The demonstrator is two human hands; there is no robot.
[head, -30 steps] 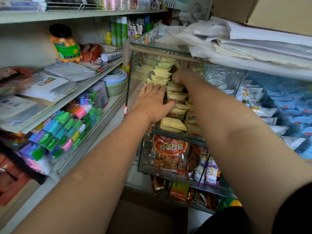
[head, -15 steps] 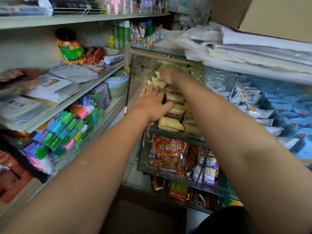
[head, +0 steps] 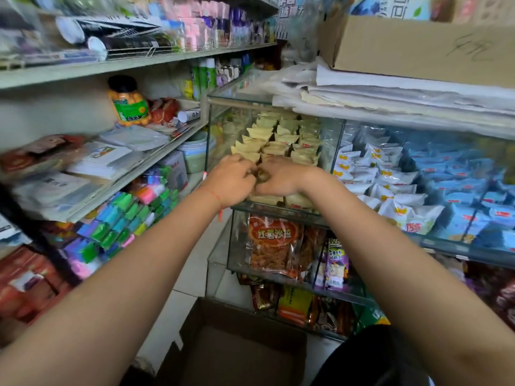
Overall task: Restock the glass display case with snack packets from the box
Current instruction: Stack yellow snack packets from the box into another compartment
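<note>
The glass display case [head: 220, 126] stands ahead, and its left compartment holds rows of pale yellow snack packets [head: 278, 137]. My left hand [head: 231, 182] and my right hand [head: 281, 179] meet at the front of that compartment. The fingers of both curl in among the front yellow packets and touch each other. Motion blur hides exactly what they pinch. A red string circles my left wrist. Below me on the floor sits the open cardboard box [head: 242, 344]; its inside is dark and I see no packets in it.
White packets [head: 373, 179] and blue packets [head: 459, 190] fill the compartments to the right. Orange and purple snack bags [head: 274, 246] stand on the lower glass shelf. Metal shelves [head: 139, 168] with stationery line the left. Folded plastic and a carton [head: 418, 45] lie on top of the case.
My right hand drew back from deep among the yellow packets to the front row. My left hand went from lying flat on the packets to curled, meeting the right hand. The camera tilted up.
</note>
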